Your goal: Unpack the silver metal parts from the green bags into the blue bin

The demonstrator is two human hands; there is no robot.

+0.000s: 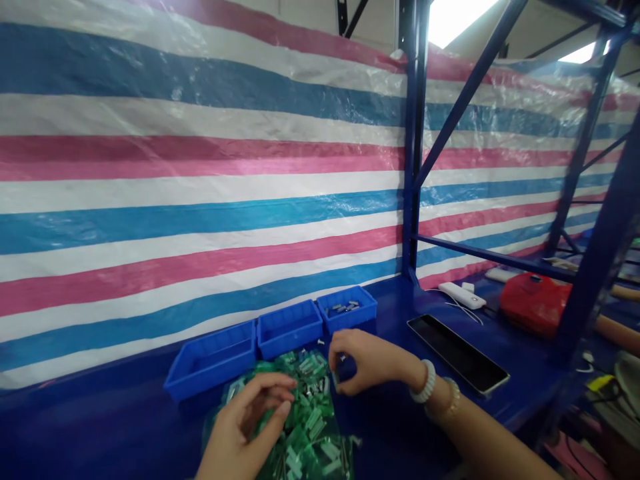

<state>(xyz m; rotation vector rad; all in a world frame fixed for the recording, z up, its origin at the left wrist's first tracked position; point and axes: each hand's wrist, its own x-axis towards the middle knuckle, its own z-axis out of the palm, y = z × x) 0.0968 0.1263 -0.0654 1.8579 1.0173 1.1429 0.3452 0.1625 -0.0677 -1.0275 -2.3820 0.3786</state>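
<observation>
A heap of small green and clear plastic packets [313, 417] lies on the dark blue table, with metal bits among them. Over its left side is my left hand [250, 423], fingers curled and thumb apart, with nothing visible between them. At the heap's right edge, my right hand [367, 363] bends its fingers and thumb toward each other around a small, pale item too blurred to name. Behind the heap stand three blue bins: the left bin [210, 359] and the middle bin [290, 328] show no contents, while the right bin [347, 308] holds small metal pieces.
A dark tablet [457, 353] lies on the table [100, 427] to the right. Beyond it are a white power strip [463, 295] and a red bag [534, 303]. A blue metal post [411, 147] rises behind. Another person's arm [617, 333] shows at the far right.
</observation>
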